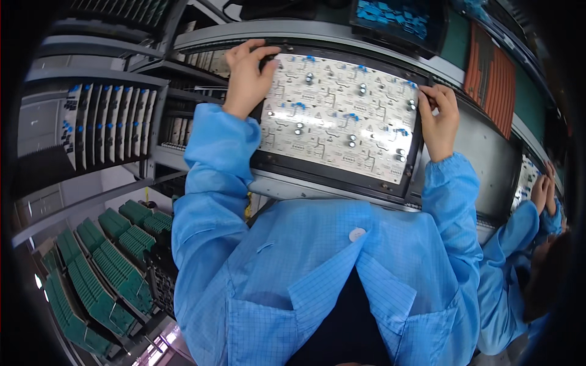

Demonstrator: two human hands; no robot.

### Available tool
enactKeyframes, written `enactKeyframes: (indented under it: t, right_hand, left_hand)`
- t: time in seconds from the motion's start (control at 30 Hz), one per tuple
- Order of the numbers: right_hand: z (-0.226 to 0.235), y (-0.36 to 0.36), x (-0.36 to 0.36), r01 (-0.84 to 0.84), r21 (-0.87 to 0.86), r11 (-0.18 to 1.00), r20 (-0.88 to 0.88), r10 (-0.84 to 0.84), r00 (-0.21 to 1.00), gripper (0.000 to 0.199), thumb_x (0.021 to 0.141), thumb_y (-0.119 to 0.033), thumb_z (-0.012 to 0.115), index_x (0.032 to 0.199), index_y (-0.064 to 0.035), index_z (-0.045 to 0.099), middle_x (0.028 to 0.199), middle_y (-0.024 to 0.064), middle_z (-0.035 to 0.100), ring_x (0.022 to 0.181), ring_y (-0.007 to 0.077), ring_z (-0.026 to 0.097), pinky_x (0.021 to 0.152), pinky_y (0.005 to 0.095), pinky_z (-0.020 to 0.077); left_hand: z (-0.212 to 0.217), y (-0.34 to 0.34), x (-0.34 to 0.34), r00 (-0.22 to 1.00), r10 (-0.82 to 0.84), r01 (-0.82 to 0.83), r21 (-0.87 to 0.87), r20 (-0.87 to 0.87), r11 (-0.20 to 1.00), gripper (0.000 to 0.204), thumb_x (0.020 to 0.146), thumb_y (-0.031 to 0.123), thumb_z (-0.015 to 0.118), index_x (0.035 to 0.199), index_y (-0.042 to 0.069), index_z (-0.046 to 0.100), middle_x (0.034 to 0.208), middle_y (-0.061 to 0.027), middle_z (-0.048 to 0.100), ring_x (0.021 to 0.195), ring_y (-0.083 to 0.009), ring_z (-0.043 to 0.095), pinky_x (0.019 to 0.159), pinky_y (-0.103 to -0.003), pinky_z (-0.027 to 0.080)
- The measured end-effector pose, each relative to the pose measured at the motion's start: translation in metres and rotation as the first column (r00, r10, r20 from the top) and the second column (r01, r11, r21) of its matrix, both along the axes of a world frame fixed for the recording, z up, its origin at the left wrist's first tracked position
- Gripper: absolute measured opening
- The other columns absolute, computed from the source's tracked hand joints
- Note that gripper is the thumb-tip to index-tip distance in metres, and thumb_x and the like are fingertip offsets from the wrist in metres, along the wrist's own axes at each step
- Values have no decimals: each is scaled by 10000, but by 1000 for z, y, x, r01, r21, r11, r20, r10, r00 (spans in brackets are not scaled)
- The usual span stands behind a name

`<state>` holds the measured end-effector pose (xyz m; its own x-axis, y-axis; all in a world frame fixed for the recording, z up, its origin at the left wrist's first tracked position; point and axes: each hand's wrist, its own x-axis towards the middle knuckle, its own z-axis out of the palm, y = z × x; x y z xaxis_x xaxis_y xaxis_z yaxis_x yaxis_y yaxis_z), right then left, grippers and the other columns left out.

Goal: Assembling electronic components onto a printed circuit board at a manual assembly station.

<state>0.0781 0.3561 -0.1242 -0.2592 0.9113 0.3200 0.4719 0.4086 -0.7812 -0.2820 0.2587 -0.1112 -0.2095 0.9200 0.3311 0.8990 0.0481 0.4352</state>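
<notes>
A white circuit board (339,116) with blue parts and small round capacitors lies in a dark carrier frame (323,172) before me. My left hand (247,79) grips the board's far left corner, thumb and fingers bent round the edge beside the frame. At the far right corner, my right hand (441,113) pinches the board's edge between thumb and bent fingers. The fingertips of both hands partly cover the corners they hold.
Racks at left hold upright white boards (113,125); green slotted racks (101,265) stand below. A black bin of blue parts (394,21) sits beyond the line. Orange-brown strips (490,79) lie at far right. Close by on the right, a co-worker's hands (543,189) are at another board.
</notes>
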Motion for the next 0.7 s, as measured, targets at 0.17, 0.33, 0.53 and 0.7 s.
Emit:
enactKeyframes:
  t: [0.17, 0.33, 0.53, 0.7]
  right_hand:
    - [2, 3, 6, -97, 46, 994, 18, 96, 995, 114, 875, -3, 659, 982, 6, 699, 954, 63, 572, 858, 164, 574, 731, 258, 462]
    - [3, 12, 8, -170, 131, 977, 115, 155, 981, 298, 908, 9, 582, 1185, -44, 675, 1069, 102, 597, 992, 239, 568, 857, 297, 443]
    - [3, 15, -1, -129, 100, 987, 231, 103, 967, 321, 917, -47, 576, 1210, -121, 684, 1120, 75, 603, 1071, 266, 459, 972, 346, 361]
    - [-1, 13, 2, -103, -47, 994, 113, 107, 988, 278, 898, -54, 604, 1144, -111, 719, 1147, 45, 611, 1105, 237, 452, 1001, 348, 332]
  left_hand:
    - [10, 12, 8, 996, -3, 1, 20, 91, 1000, 240, 828, 110, 708, 1066, 137, 728, 1204, -127, 555, 1197, -354, 368, 1019, -425, 376]
    - [3, 24, 3, 999, -18, 23, 103, -51, 994, 222, 774, 138, 759, 978, 52, 747, 1052, -92, 675, 1097, -337, 495, 945, -408, 441]
    - [5, 25, 14, 958, 75, -86, 27, 277, 996, 183, 770, 85, 768, 921, -17, 742, 1082, -97, 701, 948, -260, 667, 828, -351, 531]
    - [2, 25, 16, 969, 72, -92, 74, 238, 993, 159, 747, 64, 780, 879, -16, 742, 1072, -94, 710, 907, -248, 688, 797, -331, 540]
